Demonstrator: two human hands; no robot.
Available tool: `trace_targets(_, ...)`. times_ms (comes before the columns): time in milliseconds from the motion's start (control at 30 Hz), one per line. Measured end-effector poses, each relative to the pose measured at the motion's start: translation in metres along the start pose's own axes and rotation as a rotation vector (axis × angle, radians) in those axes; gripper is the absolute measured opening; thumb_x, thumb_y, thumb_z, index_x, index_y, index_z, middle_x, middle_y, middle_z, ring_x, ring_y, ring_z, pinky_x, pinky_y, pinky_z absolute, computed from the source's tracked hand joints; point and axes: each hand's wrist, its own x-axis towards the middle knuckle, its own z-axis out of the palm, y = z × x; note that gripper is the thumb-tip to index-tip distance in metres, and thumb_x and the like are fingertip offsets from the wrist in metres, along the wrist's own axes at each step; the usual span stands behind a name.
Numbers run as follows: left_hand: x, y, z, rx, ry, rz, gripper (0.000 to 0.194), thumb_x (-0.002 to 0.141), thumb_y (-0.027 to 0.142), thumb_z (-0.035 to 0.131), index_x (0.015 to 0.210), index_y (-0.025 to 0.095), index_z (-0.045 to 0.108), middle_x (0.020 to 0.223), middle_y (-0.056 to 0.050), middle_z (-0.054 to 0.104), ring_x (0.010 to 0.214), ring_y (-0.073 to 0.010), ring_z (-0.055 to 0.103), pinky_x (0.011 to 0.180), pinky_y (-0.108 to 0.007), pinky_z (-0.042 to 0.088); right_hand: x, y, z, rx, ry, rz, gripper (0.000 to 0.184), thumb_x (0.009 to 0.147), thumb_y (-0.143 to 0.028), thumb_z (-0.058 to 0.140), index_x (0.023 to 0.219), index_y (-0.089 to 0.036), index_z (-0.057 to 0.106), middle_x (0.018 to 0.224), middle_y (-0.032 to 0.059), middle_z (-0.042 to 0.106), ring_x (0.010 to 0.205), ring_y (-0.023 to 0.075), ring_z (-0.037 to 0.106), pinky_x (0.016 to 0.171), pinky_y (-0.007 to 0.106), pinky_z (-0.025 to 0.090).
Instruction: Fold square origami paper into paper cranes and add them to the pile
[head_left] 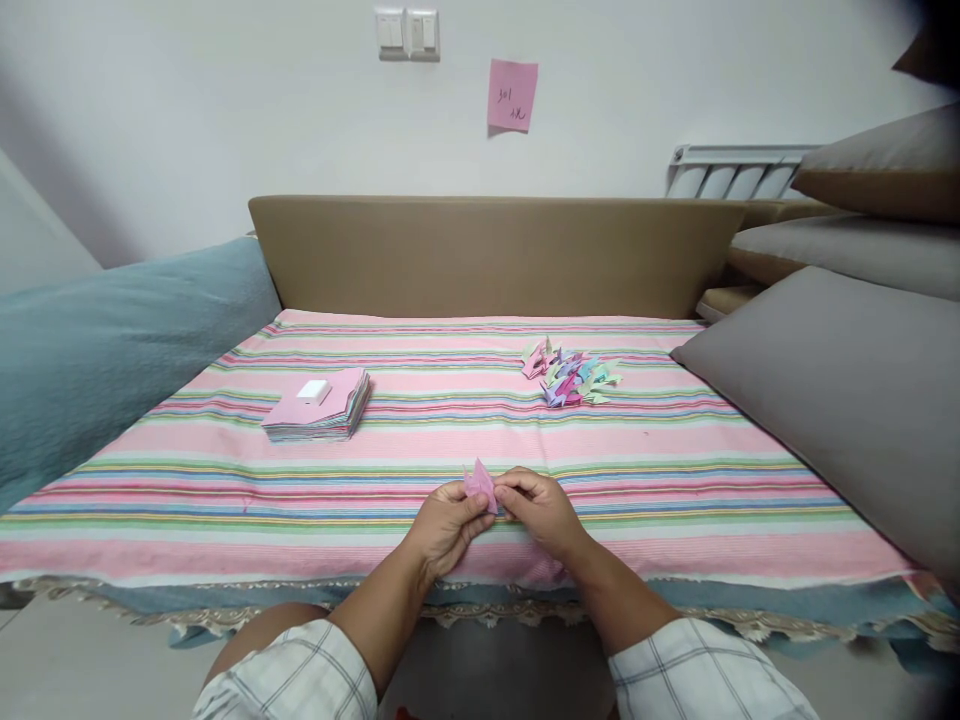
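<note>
A small piece of folded pink paper is held up between my two hands, above the near part of the striped cloth. My left hand pinches its lower left part between thumb and fingers. From the other side, my right hand is closed with thumb and forefinger on the paper's right edge. Its lower part is hidden behind my fingers. Farther back on the right lies a heap of folded paper cranes in pink, purple, green and blue.
On the left, a stack of square paper sheets bears a small white block. The striped cloth covers the seat. Grey cushions stand at right, a blue armrest at left, and a brown backrest behind.
</note>
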Motion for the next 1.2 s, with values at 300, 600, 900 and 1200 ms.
trace_targets(300,-0.002,-0.005,0.008,0.040,0.089,0.050,0.031,0.043,0.022,0.087,0.064,0.009,0.070,0.064,-0.004,0.068,0.063,-0.0113,0.062,0.066,-0.022,0.052,-0.004,-0.006,0.003,-0.261,0.120,-0.105,0.008,0.072,-0.024,0.060,0.074,-0.019,0.065,0.067,0.0009,0.058,0.052,0.0097,0.049,0.049,0.022,0.041)
trace_targets(600,-0.001,-0.005,0.007,0.026,0.122,0.081,0.031,0.045,0.021,0.086,0.066,0.010,0.066,0.063,-0.001,0.066,0.060,-0.0093,0.061,0.062,-0.020,0.051,-0.002,0.001,0.004,0.027,0.076,0.089,0.020,0.075,-0.037,0.060,0.077,-0.017,0.061,0.059,-0.0022,0.056,0.053,0.0102,0.051,0.052,0.023,0.042)
trace_targets(900,0.000,-0.008,0.009,0.091,0.037,0.186,0.035,0.058,0.026,0.080,0.082,0.011,0.060,0.073,-0.002,0.065,0.066,-0.0123,0.062,0.063,-0.024,0.051,-0.001,0.001,0.012,0.206,0.101,0.185,0.030,0.069,-0.046,0.065,0.071,-0.017,0.058,0.053,-0.0041,0.054,0.050,0.0100,0.051,0.053,0.024,0.045)
trace_targets(1200,0.001,-0.005,0.012,0.083,0.087,0.365,0.036,0.061,0.023,0.078,0.085,0.015,0.052,0.069,0.003,0.063,0.061,-0.0075,0.056,0.061,-0.019,0.044,-0.003,0.011,0.017,0.084,-0.023,0.209,0.037,0.072,-0.052,0.061,0.083,-0.019,0.050,0.061,-0.0060,0.047,0.049,0.0081,0.042,0.047,0.021,0.036)
